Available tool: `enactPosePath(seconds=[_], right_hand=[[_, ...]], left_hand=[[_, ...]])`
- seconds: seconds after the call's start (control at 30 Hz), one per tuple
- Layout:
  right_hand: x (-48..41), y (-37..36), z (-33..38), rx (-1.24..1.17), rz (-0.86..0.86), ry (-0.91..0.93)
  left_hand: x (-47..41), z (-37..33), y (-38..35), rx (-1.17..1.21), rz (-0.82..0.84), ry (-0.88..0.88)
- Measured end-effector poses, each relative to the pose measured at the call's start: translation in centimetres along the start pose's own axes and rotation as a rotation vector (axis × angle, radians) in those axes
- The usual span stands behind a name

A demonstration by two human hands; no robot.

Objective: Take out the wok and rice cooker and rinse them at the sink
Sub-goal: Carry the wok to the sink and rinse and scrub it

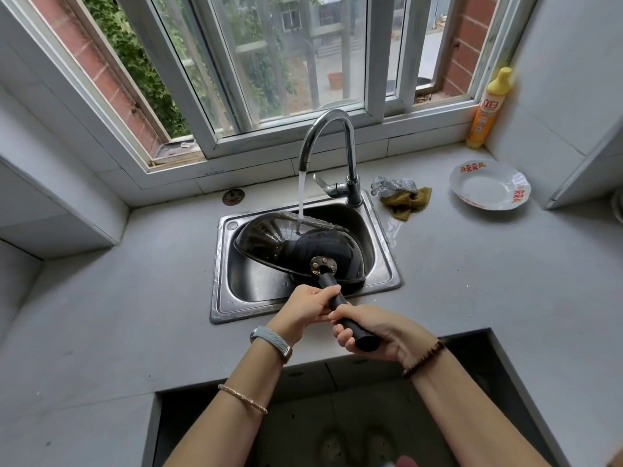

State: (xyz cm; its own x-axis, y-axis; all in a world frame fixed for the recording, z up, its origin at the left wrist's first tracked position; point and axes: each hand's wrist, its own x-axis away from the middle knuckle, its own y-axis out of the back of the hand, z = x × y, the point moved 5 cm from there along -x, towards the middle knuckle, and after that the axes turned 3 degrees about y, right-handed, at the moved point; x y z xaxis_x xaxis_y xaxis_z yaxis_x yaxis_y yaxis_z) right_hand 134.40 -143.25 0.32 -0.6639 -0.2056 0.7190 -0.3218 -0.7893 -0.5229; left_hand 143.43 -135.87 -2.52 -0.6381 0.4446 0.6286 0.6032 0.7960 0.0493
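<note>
The wok (290, 244) is held tipped on its side in the steel sink (220, 298), just beyond both hands, with its dark underside turned toward the person. Its black handle (338, 299) is gripped in two places: the left hand (303, 308) is wrapped round the part nearer the bowl, and the right hand (382, 333) is curled round the butt end, touching the left. Water (301, 193) is seen running from the faucet (337, 136) onto the wok's raised far edge. Further right of the right hand – on the worktop (135, 298) – a scourer (392, 185), a cloth (409, 203), a plate (488, 188) and a detergent bottle (487, 109) are noted.
</note>
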Motion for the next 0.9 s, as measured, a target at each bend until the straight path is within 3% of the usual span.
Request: enactPosePath(seconds=[0.37,0.9], right_hand=[[1.5,0.5,4.7,-0.214,0.069,-0.062],[1.0,3.0,8.5,-0.437,0.297,-0.149]], left_hand=[[-2.0,-5.3,-0.4,-0.273,-0.199,-0.090],[-3.5,-9.0,-2.2,-0.312,-0.163,-0.145]])
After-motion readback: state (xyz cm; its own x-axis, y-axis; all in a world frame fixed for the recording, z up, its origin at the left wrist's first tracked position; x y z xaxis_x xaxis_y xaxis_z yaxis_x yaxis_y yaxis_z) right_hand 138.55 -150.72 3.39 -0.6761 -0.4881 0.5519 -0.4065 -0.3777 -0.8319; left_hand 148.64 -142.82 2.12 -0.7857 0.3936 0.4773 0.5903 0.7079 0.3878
